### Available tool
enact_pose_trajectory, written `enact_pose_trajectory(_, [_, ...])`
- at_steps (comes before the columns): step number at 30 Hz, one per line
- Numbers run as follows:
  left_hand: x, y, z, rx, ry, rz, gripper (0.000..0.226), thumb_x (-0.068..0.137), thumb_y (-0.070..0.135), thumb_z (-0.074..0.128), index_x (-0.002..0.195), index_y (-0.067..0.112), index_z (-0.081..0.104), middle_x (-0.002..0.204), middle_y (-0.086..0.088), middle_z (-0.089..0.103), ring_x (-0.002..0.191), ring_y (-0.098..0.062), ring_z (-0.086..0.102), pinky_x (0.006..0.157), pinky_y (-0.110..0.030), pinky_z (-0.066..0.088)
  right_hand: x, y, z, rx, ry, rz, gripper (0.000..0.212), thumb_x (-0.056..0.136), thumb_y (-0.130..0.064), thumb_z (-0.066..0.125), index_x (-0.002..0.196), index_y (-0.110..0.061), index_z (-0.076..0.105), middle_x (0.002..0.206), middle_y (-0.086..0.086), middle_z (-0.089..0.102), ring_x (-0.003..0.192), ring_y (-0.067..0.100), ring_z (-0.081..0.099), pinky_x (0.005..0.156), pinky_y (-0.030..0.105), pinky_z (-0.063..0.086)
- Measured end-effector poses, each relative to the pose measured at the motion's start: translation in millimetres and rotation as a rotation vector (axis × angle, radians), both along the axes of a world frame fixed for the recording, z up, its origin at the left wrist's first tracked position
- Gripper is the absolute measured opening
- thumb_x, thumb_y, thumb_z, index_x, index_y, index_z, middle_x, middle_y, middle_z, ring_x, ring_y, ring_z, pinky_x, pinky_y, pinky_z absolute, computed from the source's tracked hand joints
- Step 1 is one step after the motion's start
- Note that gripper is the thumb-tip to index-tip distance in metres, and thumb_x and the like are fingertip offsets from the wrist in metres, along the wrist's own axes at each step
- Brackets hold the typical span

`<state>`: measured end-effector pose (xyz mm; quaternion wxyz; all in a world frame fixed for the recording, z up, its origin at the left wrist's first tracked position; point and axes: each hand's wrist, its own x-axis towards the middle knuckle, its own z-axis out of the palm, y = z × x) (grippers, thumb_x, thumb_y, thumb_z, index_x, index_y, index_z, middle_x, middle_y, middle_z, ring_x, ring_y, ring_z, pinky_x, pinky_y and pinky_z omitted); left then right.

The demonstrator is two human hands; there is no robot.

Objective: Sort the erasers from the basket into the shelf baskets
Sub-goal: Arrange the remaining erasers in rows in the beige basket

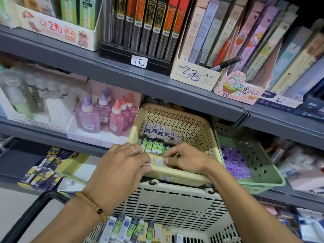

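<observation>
both my hands are over the front of the beige shelf basket [191, 123]. my left hand [121, 165] and right hand [185, 157] each pinch the yellow erasers [158, 161] at its front rim. green erasers [154, 146] behind stand in a row, long axes running front to back.
</observation>
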<state>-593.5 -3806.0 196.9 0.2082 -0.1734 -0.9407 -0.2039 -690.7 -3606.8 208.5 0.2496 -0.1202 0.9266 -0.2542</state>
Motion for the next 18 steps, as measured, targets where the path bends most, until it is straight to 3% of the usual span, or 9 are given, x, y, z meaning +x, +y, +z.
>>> enact_pose_trajectory(3, [0,0,0,0.012,-0.024,0.003,0.01,0.073,0.027,0.081,0.081,0.024,0.073,0.077,0.011,0.063,0.073,-0.015,0.061,0.073,-0.029,0.044,7,1,4,-0.09,0.062,-0.053,0.014,0.097,-0.023,0.058,0.098,-0.019,0.072,0.093,-0.011,0.067,0.084,0.008,0.06,0.08,0.023,0.049])
enact_pose_trajectory(5, [4,1,1,0.047,-0.036,0.023,0.009,0.078,0.026,0.077,0.085,0.022,0.074,0.083,0.009,0.065,0.079,-0.015,0.061,0.076,-0.031,0.046,19,5,11,-0.19,0.23,-0.142,0.014,0.098,-0.022,0.056,0.091,-0.027,0.067,0.092,-0.011,0.067,0.079,0.012,0.061,0.08,0.023,0.052])
enact_pose_trajectory(6, [8,2,2,0.08,-0.028,0.039,0.01,0.08,0.025,0.076,0.087,0.02,0.074,0.085,0.008,0.065,0.082,-0.015,0.061,0.078,-0.032,0.049,27,6,16,-0.257,0.326,-0.194,0.016,0.098,-0.023,0.056,0.088,-0.031,0.066,0.089,-0.011,0.068,0.076,0.013,0.062,0.073,0.019,0.052])
enact_pose_trajectory(8, [21,5,4,0.199,-0.017,0.065,0.012,0.084,0.027,0.071,0.093,0.019,0.073,0.091,0.009,0.065,0.086,-0.011,0.061,0.08,-0.027,0.05,52,9,26,-0.42,0.453,-0.271,0.017,0.097,-0.024,0.058,0.086,-0.035,0.065,0.082,-0.013,0.068,0.075,0.007,0.063,0.064,0.015,0.048])
enact_pose_trajectory(11, [46,12,-2,0.455,-0.133,0.05,0.013,0.088,0.033,0.059,0.095,0.03,0.069,0.093,0.023,0.062,0.09,0.004,0.058,0.081,-0.013,0.045,97,18,26,-0.598,0.52,-0.368,0.015,0.095,-0.026,0.059,0.088,-0.036,0.067,0.082,-0.011,0.07,0.082,0.01,0.066,0.07,0.023,0.054])
enact_pose_trajectory(15, [79,24,-45,0.59,-0.415,0.133,0.009,0.09,0.025,0.063,0.094,0.033,0.065,0.096,0.019,0.063,0.091,0.002,0.06,0.079,-0.018,0.05,146,36,-7,-0.635,0.405,-0.48,0.015,0.095,-0.022,0.059,0.084,-0.029,0.068,0.081,-0.007,0.07,0.082,0.015,0.067,0.074,0.029,0.053])
enact_pose_trajectory(18, [89,29,-89,0.475,-0.685,0.239,0.031,0.089,0.026,0.066,0.118,0.019,0.057,0.115,0.002,0.058,0.107,-0.015,0.057,0.095,-0.03,0.047,162,52,-52,-0.526,0.16,-0.483,0.022,0.095,-0.022,0.06,0.078,-0.012,0.07,0.072,-0.001,0.066,0.071,0.014,0.062,0.071,0.026,0.048])
